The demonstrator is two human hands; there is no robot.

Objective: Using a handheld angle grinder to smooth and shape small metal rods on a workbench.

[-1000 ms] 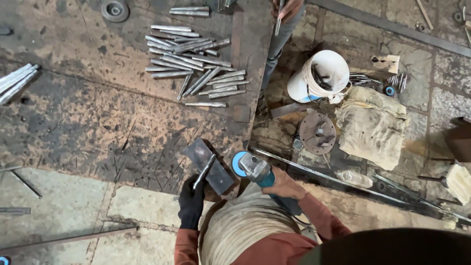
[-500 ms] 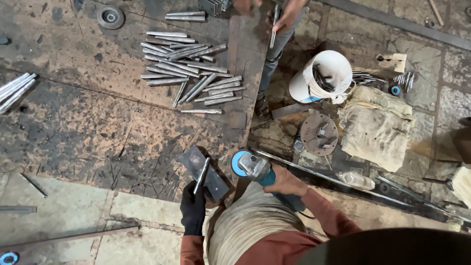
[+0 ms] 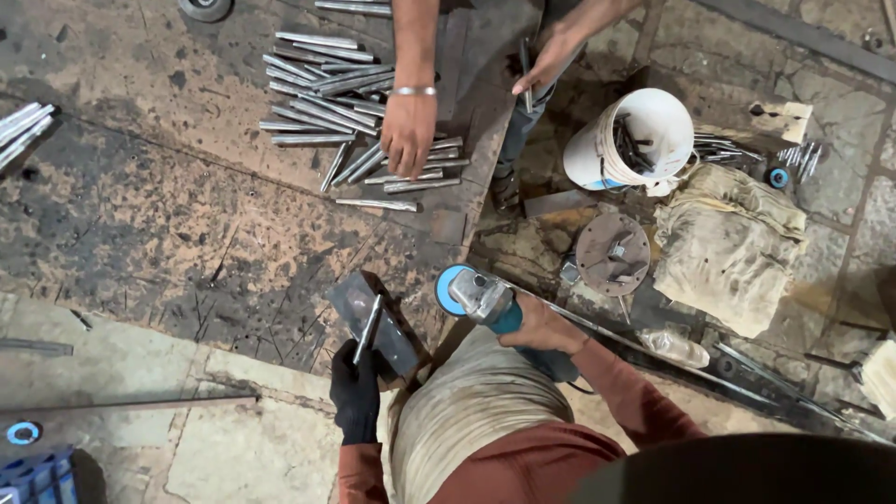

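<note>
Nearest the camera, the person's knee in pale, dusty trousers [image 3: 481, 411] fills the bottom middle, with rust-red sleeves on either side. The left hand [image 3: 357, 397], in a black glove, has its fingers clenched around the near end of a short metal rod [image 3: 368, 329], which lies along a dark steel plate [image 3: 371, 322] on the floor. Just right of the plate, the bare right hand [image 3: 541, 327] grips the body of a teal angle grinder [image 3: 485, 301]; its blue disc [image 3: 450, 287] stands close beside the plate's right edge, apart from the rod.

Farther right lie a rusty round flange [image 3: 612, 252], a crumpled dirty cloth [image 3: 728, 245] and a long thin bar [image 3: 672, 355] running across the stone floor [image 3: 233, 448].

Farther off, a white bucket [image 3: 644, 140] holds dark metal pieces. To the left of it a heap of bright steel rods [image 3: 345, 103] is spread on a scorched metal sheet [image 3: 140, 205]. Another person's hand [image 3: 408, 131], wearing a bangle at the wrist, rests palm down on those rods, while that person's other hand [image 3: 546, 61] grasps a single thin rod.
</note>
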